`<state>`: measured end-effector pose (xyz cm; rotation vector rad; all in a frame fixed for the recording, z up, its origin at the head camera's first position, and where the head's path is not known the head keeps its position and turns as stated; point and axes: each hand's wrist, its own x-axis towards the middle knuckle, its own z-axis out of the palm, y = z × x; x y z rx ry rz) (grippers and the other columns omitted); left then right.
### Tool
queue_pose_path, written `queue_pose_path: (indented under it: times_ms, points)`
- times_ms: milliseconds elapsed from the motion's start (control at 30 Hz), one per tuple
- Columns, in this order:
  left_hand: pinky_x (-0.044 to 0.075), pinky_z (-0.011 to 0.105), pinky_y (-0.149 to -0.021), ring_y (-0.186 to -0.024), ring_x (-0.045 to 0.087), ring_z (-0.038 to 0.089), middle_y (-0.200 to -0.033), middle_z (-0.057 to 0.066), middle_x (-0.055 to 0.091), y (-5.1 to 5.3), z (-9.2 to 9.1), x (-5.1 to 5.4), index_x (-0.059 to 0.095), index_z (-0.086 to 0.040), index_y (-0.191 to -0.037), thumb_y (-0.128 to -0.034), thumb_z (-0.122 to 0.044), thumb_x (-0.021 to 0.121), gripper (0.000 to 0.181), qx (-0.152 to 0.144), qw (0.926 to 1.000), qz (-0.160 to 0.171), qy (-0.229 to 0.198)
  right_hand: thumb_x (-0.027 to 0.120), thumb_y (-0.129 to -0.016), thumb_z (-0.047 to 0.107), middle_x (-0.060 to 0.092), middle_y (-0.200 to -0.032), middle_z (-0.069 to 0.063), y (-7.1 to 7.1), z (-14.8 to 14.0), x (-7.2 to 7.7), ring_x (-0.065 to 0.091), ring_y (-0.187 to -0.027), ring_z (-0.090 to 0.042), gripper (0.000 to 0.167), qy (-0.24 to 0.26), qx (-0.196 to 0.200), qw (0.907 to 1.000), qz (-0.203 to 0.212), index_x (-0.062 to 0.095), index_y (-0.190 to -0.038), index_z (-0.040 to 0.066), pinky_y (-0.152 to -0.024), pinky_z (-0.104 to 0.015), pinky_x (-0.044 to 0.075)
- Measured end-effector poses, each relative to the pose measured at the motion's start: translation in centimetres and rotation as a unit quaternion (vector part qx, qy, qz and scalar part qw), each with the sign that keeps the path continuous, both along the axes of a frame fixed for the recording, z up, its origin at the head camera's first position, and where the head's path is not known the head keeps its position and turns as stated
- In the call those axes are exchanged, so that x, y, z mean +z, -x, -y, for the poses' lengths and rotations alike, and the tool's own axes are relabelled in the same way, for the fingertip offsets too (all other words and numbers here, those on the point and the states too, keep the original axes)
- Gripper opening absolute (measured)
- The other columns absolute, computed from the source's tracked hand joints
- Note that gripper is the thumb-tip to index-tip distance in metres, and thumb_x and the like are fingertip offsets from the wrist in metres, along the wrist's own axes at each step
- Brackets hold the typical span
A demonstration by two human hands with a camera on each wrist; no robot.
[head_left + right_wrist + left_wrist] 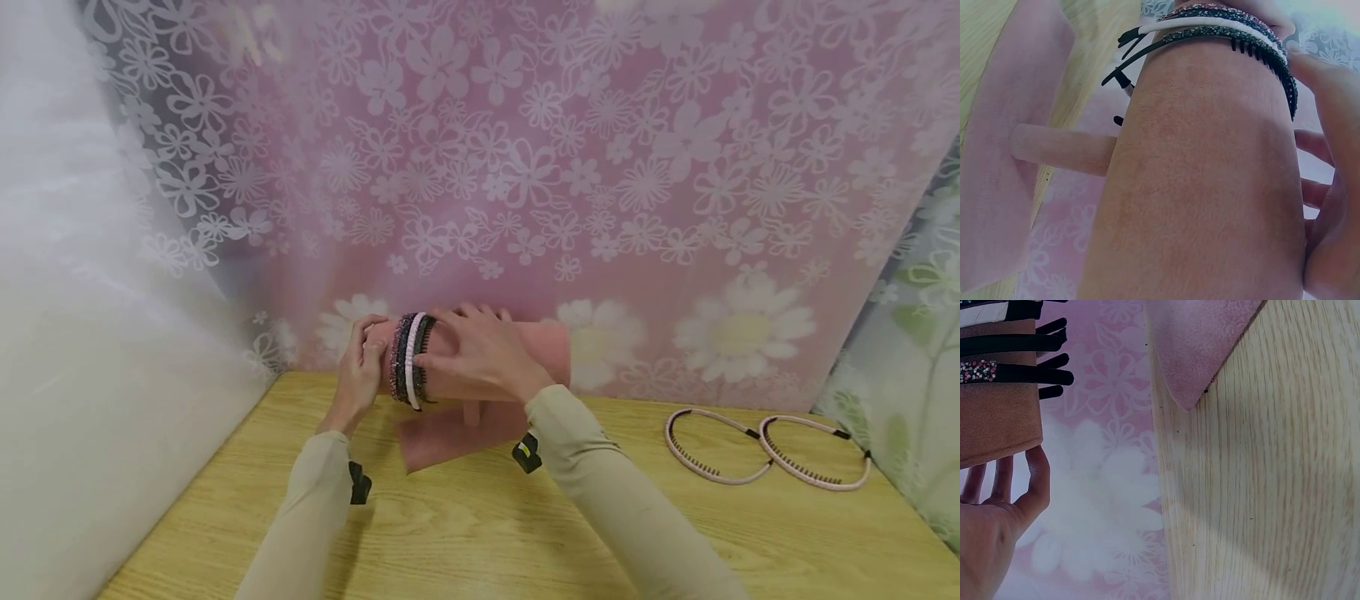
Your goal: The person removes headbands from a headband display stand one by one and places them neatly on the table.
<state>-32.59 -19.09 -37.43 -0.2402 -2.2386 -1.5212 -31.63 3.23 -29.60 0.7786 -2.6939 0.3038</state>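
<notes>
A pink velvety display roll (543, 342) lies sideways on a short post (1063, 149) above a flat pink base (442, 442). Several headbands circle the roll near its left end: a white headband (411, 358), a dark glittery headband with comb teeth (1210, 31), and others in black with coloured sparkle. My left hand (358, 375) grips the roll's left end, fingers bent at its edge. Spread over the top and back of the roll, my right hand (483, 350) reaches its thumb to the headbands. The roll partly hides the right fingers in the right wrist view.
Two pink toothed headbands, the left one (678, 454) and the right one (795, 471), lie on the wooden table (465, 533) at right. A flowered pink sheet (525, 208) stands close behind the roll. A whitish sheet (112, 333) borders the left side.
</notes>
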Motion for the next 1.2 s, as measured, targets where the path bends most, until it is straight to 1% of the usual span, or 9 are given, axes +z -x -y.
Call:
queue_pose_path:
  times_ms: [67, 133, 333, 467, 600, 767, 1067, 1200]
  points:
    - [0.049, 0.053, -0.096, -0.116, 0.064, 0.040, -0.147, 0.015, 0.057, 0.7, 0.3, -0.8, 0.045, -0.025, -0.148, -0.1087, -0.029, 0.037, 0.040, 0.001, 1.0000, -0.004, -0.001, 0.052, -0.086, 0.081, 0.055, -0.145, 0.000, 0.1, 0.2, 0.0, 0.054, -0.129, -0.028, 0.081, -0.010, -0.005, 0.9999, 0.000, 0.045, -0.153, 0.036, -0.099, -0.051, 0.041]
    - [0.049, 0.054, -0.097, -0.116, 0.064, 0.039, -0.148, 0.014, 0.057, 0.9, 0.4, -1.0, 0.045, -0.026, -0.148, -0.1088, -0.032, 0.037, 0.040, 0.001, 1.0000, -0.009, 0.001, 0.052, -0.085, 0.083, 0.054, -0.144, -0.001, 0.2, 0.5, 0.0, 0.054, -0.128, -0.028, 0.082, -0.019, -0.011, 0.9998, -0.003, 0.044, -0.154, 0.037, -0.098, -0.052, 0.041]
    - [0.049, 0.053, -0.095, -0.115, 0.064, 0.037, -0.144, 0.012, 0.059, 0.9, 0.5, -1.0, 0.045, -0.025, -0.147, -0.1090, -0.035, 0.036, 0.041, 0.000, 0.9997, -0.021, 0.010, 0.054, -0.085, 0.082, 0.055, -0.141, -0.003, 0.2, 0.7, -0.2, 0.056, -0.123, -0.029, 0.082, -0.032, -0.017, 0.9992, -0.016, 0.044, -0.153, 0.038, -0.094, -0.053, 0.042]
    - [0.050, 0.053, -0.093, -0.112, 0.065, 0.037, -0.143, 0.012, 0.060, 0.9, 0.5, -0.9, 0.046, -0.026, -0.146, -0.1086, -0.036, 0.036, 0.040, 0.004, 0.9997, -0.021, 0.013, 0.056, -0.085, 0.081, 0.056, -0.141, -0.002, 0.2, 0.7, -0.1, 0.055, -0.124, -0.029, 0.081, -0.029, -0.020, 0.9992, -0.020, 0.045, -0.152, 0.038, -0.095, -0.053, 0.042]
    - [0.051, 0.051, -0.091, -0.110, 0.066, 0.036, -0.142, 0.011, 0.061, 1.0, 0.5, -0.9, 0.046, -0.026, -0.146, -0.1082, -0.036, 0.037, 0.040, 0.008, 0.9996, -0.021, 0.016, 0.058, -0.084, 0.079, 0.055, -0.140, -0.002, 0.2, 0.6, -0.1, 0.055, -0.123, -0.029, 0.080, -0.022, -0.019, 0.9995, -0.007, 0.046, -0.152, 0.037, -0.096, -0.055, 0.042]
    - [0.051, 0.050, -0.089, -0.107, 0.066, 0.035, -0.140, 0.011, 0.062, 1.0, 0.5, -1.1, 0.047, -0.024, -0.145, -0.1079, -0.033, 0.037, 0.040, 0.014, 0.9993, -0.030, 0.017, 0.060, -0.085, 0.076, 0.055, -0.141, -0.002, 0.1, 0.5, 0.1, 0.054, -0.124, -0.029, 0.080, -0.017, -0.014, 0.9997, 0.011, 0.046, -0.153, 0.035, -0.098, -0.056, 0.041]
    - [0.051, 0.048, -0.089, -0.108, 0.066, 0.033, -0.141, 0.010, 0.062, 1.1, 0.5, -1.0, 0.047, -0.024, -0.146, -0.1086, -0.033, 0.038, 0.039, 0.002, 0.9993, -0.033, 0.015, 0.064, -0.086, 0.069, 0.052, -0.148, -0.004, 0.1, 0.0, 1.0, 0.052, -0.133, -0.029, 0.080, -0.018, -0.010, 0.9988, 0.043, 0.047, -0.153, 0.029, -0.105, -0.056, 0.041]
    - [0.051, 0.049, -0.089, -0.108, 0.066, 0.034, -0.141, 0.012, 0.062, 1.0, 0.5, -1.1, 0.048, -0.025, -0.145, -0.1086, -0.031, 0.038, 0.039, 0.001, 0.9994, -0.033, 0.010, 0.064, -0.086, 0.067, 0.051, -0.150, -0.004, -0.1, -0.2, 1.2, 0.049, -0.137, -0.030, 0.078, -0.012, -0.006, 0.9983, 0.057, 0.049, -0.151, 0.027, -0.111, -0.058, 0.039]
